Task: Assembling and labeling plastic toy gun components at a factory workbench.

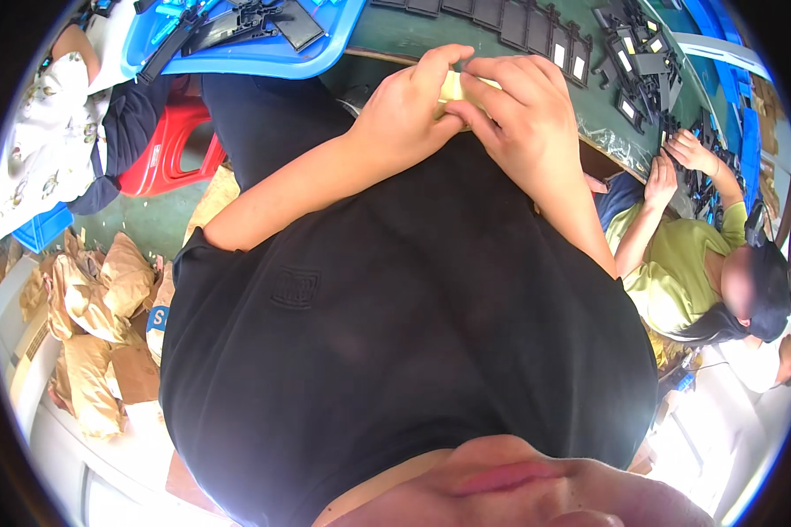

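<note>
At the near edge of the green work table (466, 31), my two hands meet around a small pale-yellow piece (451, 89), perhaps a pad of paper slips or stickers. My left hand (406, 107) is closed, its thumb and fingers pinching the left end of that piece. From the other side, my right hand (529, 107) curls its fingers over the right end, thumb pressed beneath. Most of the yellow piece is hidden behind the fingers, so its full shape cannot be made out.
A blue tray (330, 61) of black and bright-blue plastic parts stands at the upper left. Flat black plastic parts (527, 28) lie in a row beyond my hands, with a heap of labelled black parts (626, 66) rightward. A co-worker (677, 255) handles parts at right. A red stool (163, 149) stands left.
</note>
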Demonstrator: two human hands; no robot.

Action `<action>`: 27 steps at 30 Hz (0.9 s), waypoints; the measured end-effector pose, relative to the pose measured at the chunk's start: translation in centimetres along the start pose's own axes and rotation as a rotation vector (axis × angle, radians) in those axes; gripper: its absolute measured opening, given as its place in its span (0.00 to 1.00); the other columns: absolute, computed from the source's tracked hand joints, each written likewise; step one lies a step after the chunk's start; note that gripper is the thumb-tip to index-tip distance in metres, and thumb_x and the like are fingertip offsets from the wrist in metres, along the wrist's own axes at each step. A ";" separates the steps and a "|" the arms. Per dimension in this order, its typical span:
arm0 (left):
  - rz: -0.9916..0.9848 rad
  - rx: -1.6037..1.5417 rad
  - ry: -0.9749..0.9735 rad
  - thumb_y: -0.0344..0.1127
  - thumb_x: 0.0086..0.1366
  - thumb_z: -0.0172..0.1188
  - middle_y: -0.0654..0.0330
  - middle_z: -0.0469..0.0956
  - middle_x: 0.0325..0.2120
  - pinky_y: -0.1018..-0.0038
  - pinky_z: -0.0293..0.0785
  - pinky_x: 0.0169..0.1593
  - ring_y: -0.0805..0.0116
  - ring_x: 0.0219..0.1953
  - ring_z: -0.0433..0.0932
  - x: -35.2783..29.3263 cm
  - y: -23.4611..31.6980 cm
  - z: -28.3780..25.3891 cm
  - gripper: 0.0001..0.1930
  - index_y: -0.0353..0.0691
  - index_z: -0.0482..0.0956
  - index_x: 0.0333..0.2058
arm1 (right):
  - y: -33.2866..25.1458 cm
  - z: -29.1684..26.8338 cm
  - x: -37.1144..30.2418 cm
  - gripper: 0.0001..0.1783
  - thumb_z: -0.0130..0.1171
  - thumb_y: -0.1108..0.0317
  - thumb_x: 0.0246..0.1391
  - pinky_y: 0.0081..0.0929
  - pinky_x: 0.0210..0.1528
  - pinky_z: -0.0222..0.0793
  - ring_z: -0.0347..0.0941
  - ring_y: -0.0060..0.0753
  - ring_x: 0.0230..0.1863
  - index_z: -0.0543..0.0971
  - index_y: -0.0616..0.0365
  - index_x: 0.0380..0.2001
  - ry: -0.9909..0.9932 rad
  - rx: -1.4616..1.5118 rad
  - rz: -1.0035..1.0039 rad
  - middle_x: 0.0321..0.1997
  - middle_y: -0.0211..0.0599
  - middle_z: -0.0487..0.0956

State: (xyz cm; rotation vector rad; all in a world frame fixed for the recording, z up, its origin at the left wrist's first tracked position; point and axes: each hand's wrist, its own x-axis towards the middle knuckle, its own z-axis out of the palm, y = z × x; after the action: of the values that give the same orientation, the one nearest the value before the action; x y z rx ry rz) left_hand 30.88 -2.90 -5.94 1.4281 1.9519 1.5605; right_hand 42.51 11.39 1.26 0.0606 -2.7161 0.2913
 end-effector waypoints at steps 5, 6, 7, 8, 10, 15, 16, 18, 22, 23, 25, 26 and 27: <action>0.127 -0.027 0.088 0.29 0.55 0.73 0.47 0.83 0.46 0.58 0.82 0.48 0.43 0.42 0.84 -0.2 -0.3 0.3 0.33 0.36 0.72 0.60 | 0.5 -0.2 0.1 0.16 0.76 0.66 0.47 0.41 0.55 0.73 0.80 0.41 0.45 0.86 0.57 0.39 -0.039 0.084 0.018 0.45 0.30 0.84; 0.129 -0.029 0.086 0.29 0.55 0.73 0.47 0.83 0.46 0.58 0.82 0.48 0.43 0.42 0.84 0.0 -0.2 0.2 0.33 0.36 0.72 0.60 | 0.5 -0.2 0.0 0.15 0.76 0.66 0.47 0.41 0.54 0.73 0.80 0.42 0.45 0.86 0.57 0.39 -0.032 0.084 0.023 0.45 0.31 0.84; 0.105 -0.011 0.115 0.29 0.55 0.73 0.49 0.84 0.45 0.58 0.81 0.48 0.45 0.41 0.85 0.2 0.0 0.1 0.29 0.37 0.76 0.57 | 0.4 -0.1 0.0 0.15 0.76 0.66 0.47 0.41 0.54 0.73 0.80 0.42 0.45 0.86 0.57 0.39 -0.031 0.082 0.025 0.45 0.31 0.84; 0.082 0.008 0.144 0.30 0.55 0.74 0.51 0.85 0.43 0.59 0.81 0.49 0.47 0.40 0.85 0.4 0.1 0.0 0.26 0.38 0.80 0.53 | 0.1 0.1 -0.1 0.13 0.75 0.68 0.47 0.41 0.54 0.73 0.80 0.42 0.45 0.86 0.57 0.37 0.000 0.061 0.044 0.44 0.31 0.85; 0.151 0.080 0.206 0.31 0.55 0.74 0.52 0.85 0.40 0.60 0.81 0.47 0.49 0.39 0.85 0.9 -0.3 0.1 0.22 0.38 0.82 0.50 | -0.3 0.5 0.1 0.11 0.75 0.69 0.48 0.41 0.53 0.74 0.80 0.42 0.45 0.86 0.58 0.36 0.033 0.036 0.064 0.44 0.32 0.85; 0.220 0.158 0.288 0.32 0.56 0.74 0.54 0.87 0.34 0.63 0.82 0.43 0.52 0.39 0.86 1.4 0.3 -0.3 0.18 0.38 0.85 0.46 | -0.3 0.6 0.5 0.06 0.73 0.71 0.49 0.37 0.51 0.76 0.81 0.40 0.45 0.86 0.56 0.31 0.220 0.071 0.082 0.43 0.33 0.87; 0.115 0.100 0.275 0.32 0.56 0.74 0.53 0.87 0.36 0.64 0.83 0.42 0.52 0.40 0.86 1.1 0.5 -0.2 0.18 0.38 0.85 0.47 | -0.2 0.2 0.6 0.05 0.72 0.74 0.51 0.35 0.54 0.76 0.82 0.39 0.48 0.85 0.58 0.33 0.200 0.237 0.148 0.47 0.37 0.87; 0.011 0.045 0.264 0.32 0.57 0.74 0.52 0.87 0.38 0.65 0.83 0.42 0.52 0.41 0.87 0.6 0.0 0.0 0.19 0.38 0.85 0.48 | 1.4 0.0 -0.1 0.05 0.67 0.79 0.57 0.34 0.60 0.74 0.81 0.38 0.53 0.84 0.63 0.37 0.269 0.876 0.281 0.55 0.47 0.84; 0.001 -0.078 0.195 0.32 0.60 0.74 0.51 0.87 0.40 0.66 0.83 0.45 0.52 0.42 0.87 0.5 -0.3 -0.2 0.19 0.40 0.85 0.50 | 8.8 -1.9 -1.1 0.07 0.70 0.75 0.56 0.32 0.54 0.74 0.78 0.36 0.54 0.85 0.61 0.38 0.370 0.354 0.474 0.51 0.41 0.82; -0.038 -0.168 0.165 0.32 0.60 0.73 0.50 0.87 0.41 0.67 0.83 0.46 0.51 0.42 0.87 0.7 0.0 -0.3 0.19 0.40 0.85 0.51 | 9.3 -2.0 -1.2 0.07 0.70 0.75 0.56 0.32 0.54 0.74 0.78 0.36 0.54 0.85 0.61 0.38 0.373 0.343 0.481 0.51 0.41 0.82; 0.047 -0.126 0.136 0.31 0.60 0.73 0.50 0.87 0.42 0.67 0.83 0.46 0.51 0.41 0.87 0.5 -1.5 -0.3 0.20 0.40 0.84 0.52 | 9.6 -2.0 -0.1 0.05 0.69 0.76 0.50 0.32 0.48 0.74 0.79 0.42 0.47 0.83 0.64 0.23 0.247 -0.227 0.313 0.47 0.46 0.81; 0.134 -0.088 0.102 0.31 0.60 0.73 0.50 0.86 0.42 0.67 0.83 0.46 0.50 0.41 0.87 0.4 -2.2 -0.2 0.21 0.39 0.84 0.53 | 10.0 -1.4 -0.2 0.02 0.69 0.76 0.47 0.35 0.45 0.75 0.78 0.48 0.41 0.85 0.62 0.25 0.237 -0.278 0.271 0.42 0.46 0.82; 0.132 -0.088 0.105 0.31 0.60 0.73 0.50 0.86 0.42 0.67 0.83 0.46 0.50 0.41 0.87 0.4 -2.0 -0.3 0.21 0.39 0.84 0.53 | 10.6 -0.9 -0.5 0.02 0.69 0.76 0.47 0.35 0.45 0.75 0.78 0.48 0.41 0.85 0.62 0.25 0.235 -0.277 0.268 0.42 0.46 0.82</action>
State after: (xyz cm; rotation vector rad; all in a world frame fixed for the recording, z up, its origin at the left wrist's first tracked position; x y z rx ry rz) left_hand 29.44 -2.59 -7.43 1.4935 1.8537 1.7901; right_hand 42.41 21.92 -0.17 -0.3932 -2.5003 -0.0058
